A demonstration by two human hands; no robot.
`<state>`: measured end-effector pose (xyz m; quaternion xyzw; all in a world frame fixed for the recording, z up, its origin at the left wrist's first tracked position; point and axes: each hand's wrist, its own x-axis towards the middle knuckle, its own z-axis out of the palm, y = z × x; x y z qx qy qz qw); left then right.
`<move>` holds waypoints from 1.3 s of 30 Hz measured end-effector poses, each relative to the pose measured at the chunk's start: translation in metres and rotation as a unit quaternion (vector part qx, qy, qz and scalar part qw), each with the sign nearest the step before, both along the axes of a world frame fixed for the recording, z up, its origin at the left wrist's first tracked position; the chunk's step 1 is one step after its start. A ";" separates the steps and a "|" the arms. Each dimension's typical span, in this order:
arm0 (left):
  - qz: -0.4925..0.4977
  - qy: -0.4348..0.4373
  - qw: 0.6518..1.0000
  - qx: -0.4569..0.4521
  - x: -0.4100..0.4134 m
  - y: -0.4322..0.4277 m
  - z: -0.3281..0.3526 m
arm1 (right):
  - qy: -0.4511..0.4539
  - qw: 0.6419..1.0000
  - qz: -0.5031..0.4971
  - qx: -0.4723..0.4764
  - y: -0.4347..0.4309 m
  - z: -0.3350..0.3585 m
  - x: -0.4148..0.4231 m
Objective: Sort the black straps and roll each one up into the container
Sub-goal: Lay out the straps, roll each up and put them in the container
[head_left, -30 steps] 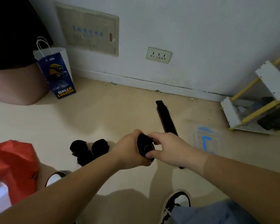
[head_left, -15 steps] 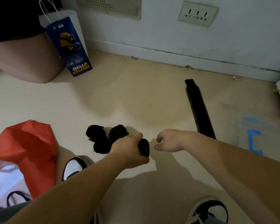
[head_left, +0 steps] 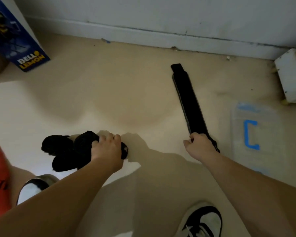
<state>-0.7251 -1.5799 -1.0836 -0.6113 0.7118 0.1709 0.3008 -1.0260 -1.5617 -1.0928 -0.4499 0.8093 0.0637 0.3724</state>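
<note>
My left hand (head_left: 108, 150) grips a rolled strap (head_left: 124, 152) beside the pile (head_left: 61, 151) at near left, my right hand (head_left: 201, 146) pinches the near end of the flat strap (head_left: 189, 103) lying on the floor (head_left: 126, 100) — I'd roll it tight, edges square.

Probably a room in a home: beige floor (head_left: 126, 93) met a scuffed white skirting board (head_left: 143, 34), and a printed gift bag (head_left: 15, 40) stood by the wall (head_left: 161, 11)
</note>
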 end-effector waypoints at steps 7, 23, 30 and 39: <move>-0.085 0.138 0.983 -0.081 -0.051 0.001 0.009 | 0.075 0.996 -0.044 0.031 0.011 -0.022 -0.011; 0.250 0.384 0.878 0.138 -0.080 0.051 -0.020 | -0.230 0.911 -0.340 0.036 0.009 -0.022 0.045; 0.494 0.435 0.736 0.157 -0.099 0.029 -0.024 | -0.288 0.839 -0.453 0.092 0.007 -0.021 0.045; 0.536 0.485 0.675 0.146 -0.130 0.014 -0.001 | -0.344 0.840 -0.419 0.027 -0.008 -0.008 0.054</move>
